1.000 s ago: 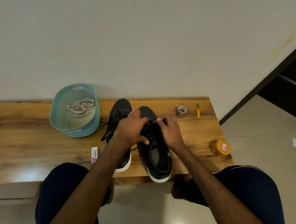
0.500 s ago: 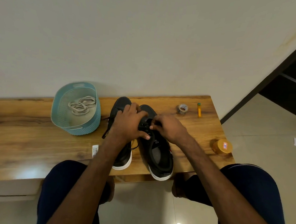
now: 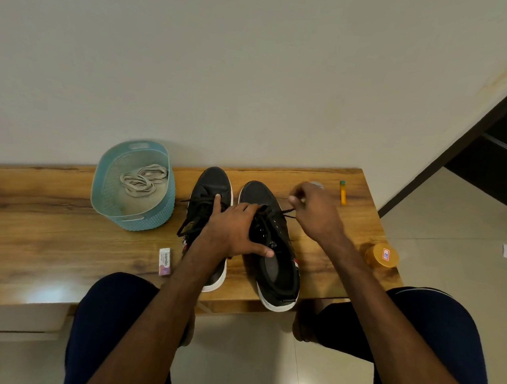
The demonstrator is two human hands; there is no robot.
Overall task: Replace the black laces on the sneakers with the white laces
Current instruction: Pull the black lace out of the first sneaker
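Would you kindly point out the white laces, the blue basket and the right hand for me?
white laces point(image 3: 140, 181), head view, middle of the coiled bundle.
blue basket point(image 3: 142, 221), head view, its near outer wall.
right hand point(image 3: 317, 211), head view, back of the hand.

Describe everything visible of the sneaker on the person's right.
The right sneaker has a black, fabric-looking upper, a white sole, pale eyelets and a grey insole showing in its opening. It stands upright on the wooden bench, toe toward the wall, heel at the near edge, beside the left sneaker. The left hand presses on its tongue; the right hand pinches its black lace, drawn rightward.
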